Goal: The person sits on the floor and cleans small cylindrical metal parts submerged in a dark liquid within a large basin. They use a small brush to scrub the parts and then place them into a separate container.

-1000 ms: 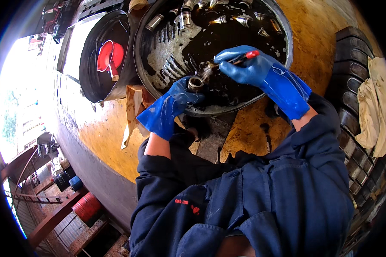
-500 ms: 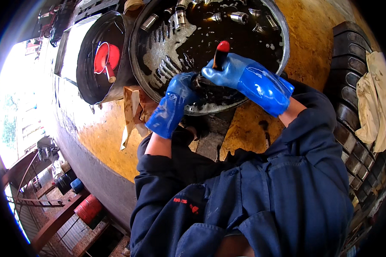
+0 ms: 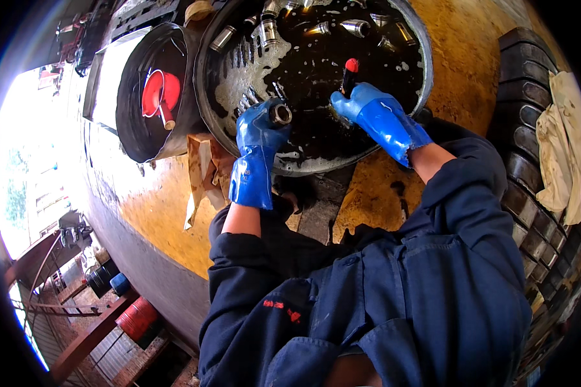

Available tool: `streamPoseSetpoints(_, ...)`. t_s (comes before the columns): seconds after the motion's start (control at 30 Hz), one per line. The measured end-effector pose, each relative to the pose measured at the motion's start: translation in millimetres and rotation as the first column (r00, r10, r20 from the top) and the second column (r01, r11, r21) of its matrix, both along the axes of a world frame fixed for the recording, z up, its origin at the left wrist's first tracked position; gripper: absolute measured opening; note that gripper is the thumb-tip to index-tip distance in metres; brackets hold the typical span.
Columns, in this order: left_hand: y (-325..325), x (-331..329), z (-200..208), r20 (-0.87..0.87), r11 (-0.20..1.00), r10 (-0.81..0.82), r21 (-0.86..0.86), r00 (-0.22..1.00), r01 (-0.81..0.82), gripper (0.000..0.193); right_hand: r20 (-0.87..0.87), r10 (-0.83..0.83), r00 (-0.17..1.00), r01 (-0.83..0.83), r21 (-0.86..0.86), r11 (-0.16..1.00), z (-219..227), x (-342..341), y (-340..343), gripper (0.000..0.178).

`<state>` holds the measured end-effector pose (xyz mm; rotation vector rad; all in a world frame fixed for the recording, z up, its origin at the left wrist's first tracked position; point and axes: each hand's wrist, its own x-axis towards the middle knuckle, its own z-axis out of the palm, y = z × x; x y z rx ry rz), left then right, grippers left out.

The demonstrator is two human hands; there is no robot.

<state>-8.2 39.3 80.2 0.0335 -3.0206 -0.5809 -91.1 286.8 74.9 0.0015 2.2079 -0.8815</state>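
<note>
Both my hands wear blue rubber gloves and are over a large round metal basin (image 3: 426, 45) of dark, oily liquid. My left hand (image 3: 259, 132) is closed around a hollow metal cylinder (image 3: 281, 115), whose round open end faces up beside my fingers. To its right, my right hand (image 3: 366, 103) grips a black-handled tool with a red tip (image 3: 351, 67) that sticks up past the fist. The tool's lower end is mostly hidden under the glove. Several shiny metal cylinders (image 3: 355, 28) lie in the liquid along the basin's far side, and pale foam (image 3: 239, 77) floats at the left.
Left of the basin stands a dark tub (image 3: 126, 97) holding a red dipper (image 3: 160, 93) with a wooden handle. A torn brown paper bag (image 3: 202, 161) is against the basin's near left. At right are stacked dark, oily metal blocks (image 3: 528, 97) with a beige cloth (image 3: 564, 142) on them.
My hands have moved apart. The left has turned upright and lifted slightly, showing the cylinder's open end; the right has shifted right with the red-tipped tool.
</note>
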Motion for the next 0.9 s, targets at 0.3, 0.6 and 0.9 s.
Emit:
streamPoseSetpoints(0.3,6.8,-6.2,-0.3,-0.093,0.986,-0.112,0.113,0.989,0.122,0.037,0.741,-0.393,0.545,0.803,-0.327,0.498,-20.5,3.9,-20.3,0.033)
streamPoseSetpoints(0.6,-8.5,-6.9,-15.2,-0.183,0.975,-0.166,0.117,0.969,0.189,0.049,0.605,-0.212,0.767,0.600,-0.559,0.573,-68.1,5.4,-26.0,0.031)
streamPoseSetpoints(0.9,-0.2,-1.2,-7.7,0.554,0.819,-0.161,0.537,0.817,-0.203,0.049,-0.666,0.219,0.713,-0.594,-0.409,0.692,8.1,3.7,-17.0,0.012)
